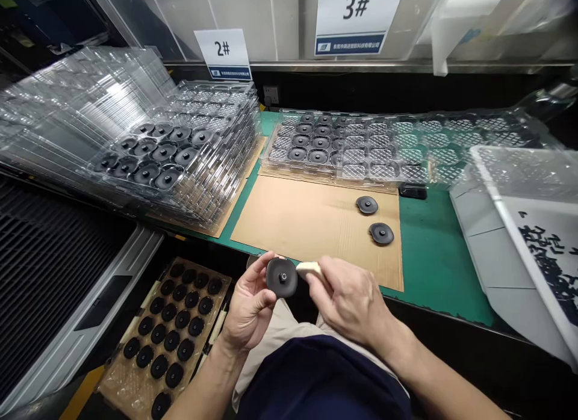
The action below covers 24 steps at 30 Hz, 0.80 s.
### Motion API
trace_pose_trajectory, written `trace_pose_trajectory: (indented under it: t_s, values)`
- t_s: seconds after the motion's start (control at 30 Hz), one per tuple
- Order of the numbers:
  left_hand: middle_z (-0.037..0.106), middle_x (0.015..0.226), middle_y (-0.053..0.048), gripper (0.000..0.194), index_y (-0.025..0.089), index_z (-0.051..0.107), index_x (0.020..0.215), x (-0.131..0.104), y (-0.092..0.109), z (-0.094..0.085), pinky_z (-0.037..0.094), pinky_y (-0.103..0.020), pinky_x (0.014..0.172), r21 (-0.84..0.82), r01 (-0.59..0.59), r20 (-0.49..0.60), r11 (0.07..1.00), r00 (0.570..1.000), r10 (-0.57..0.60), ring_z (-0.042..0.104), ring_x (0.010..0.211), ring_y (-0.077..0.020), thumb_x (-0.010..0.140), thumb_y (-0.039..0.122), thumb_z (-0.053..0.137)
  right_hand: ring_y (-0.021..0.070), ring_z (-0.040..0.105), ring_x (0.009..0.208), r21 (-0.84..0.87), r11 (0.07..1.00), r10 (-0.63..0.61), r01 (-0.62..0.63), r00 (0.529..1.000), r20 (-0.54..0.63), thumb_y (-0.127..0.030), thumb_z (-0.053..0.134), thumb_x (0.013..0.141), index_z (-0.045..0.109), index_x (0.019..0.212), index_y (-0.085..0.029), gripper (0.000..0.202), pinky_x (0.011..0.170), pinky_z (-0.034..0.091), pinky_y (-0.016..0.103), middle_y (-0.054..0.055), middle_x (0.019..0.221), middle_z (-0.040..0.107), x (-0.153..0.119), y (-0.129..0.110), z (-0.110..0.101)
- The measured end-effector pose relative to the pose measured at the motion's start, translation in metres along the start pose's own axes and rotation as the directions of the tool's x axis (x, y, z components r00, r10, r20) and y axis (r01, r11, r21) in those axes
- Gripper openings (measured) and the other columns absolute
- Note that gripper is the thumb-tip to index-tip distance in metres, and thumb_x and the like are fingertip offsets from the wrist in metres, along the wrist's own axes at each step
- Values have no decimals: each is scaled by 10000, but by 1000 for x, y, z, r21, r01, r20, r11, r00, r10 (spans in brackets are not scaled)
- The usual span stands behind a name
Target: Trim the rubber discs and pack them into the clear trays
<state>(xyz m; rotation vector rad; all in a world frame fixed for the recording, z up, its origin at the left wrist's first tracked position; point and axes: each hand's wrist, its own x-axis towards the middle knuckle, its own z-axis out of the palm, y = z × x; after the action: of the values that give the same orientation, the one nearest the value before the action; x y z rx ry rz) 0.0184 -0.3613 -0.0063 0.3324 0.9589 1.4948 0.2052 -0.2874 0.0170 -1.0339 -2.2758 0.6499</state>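
Note:
Between the thumb and fingers of my left hand (pixel 250 302) is a black plastic disc (pixel 282 278), its face with the small central stub turned toward me. My right hand (pixel 350 293) pinches a cream-coloured pad (pixel 309 268), close against the disc's right edge; whether they touch I cannot tell. Both hands are above my lap, just in front of the table edge. Two similar parts, a black disc (pixel 367 205) and a nearer black disc (pixel 382 233), lie on the cardboard sheet (pixel 298 212) beyond my right hand.
Stacked clear trays (pixel 217 173) with black discs stand at left. More clear trays (pixel 383 146) line the back of the green table (pixel 433 251). A grey bin (pixel 506 257) with small black pieces is at right. Below left sits a disc-filled tray (pixel 135 387).

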Motion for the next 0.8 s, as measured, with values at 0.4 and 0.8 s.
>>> trace_pose_trajectory:
  t_s: [0.4, 0.8]
  values:
    - [733, 1281, -70, 530, 282, 736, 1250, 2, -7, 4, 536, -272, 1013, 21, 72, 32, 997, 997, -73, 655, 1218, -232, 747, 316, 898, 143, 609, 553, 688, 401, 264, -605, 795, 546, -582, 579, 966, 548, 1093, -222, 383, 495, 481, 223, -40, 662, 623, -14, 10, 23]
    - [780, 1082, -141, 460, 175, 784, 1150, 30, -22, 13, 627, -355, 739, 218, 268, -192, 939, 955, -227, 729, 889, -246, 715, 279, 893, 116, 495, 566, 409, 818, 355, -404, 914, 195, -573, 409, 1051, 587, 776, -209, 490, 553, 353, 227, -45, 609, 541, 5, 69, 45]
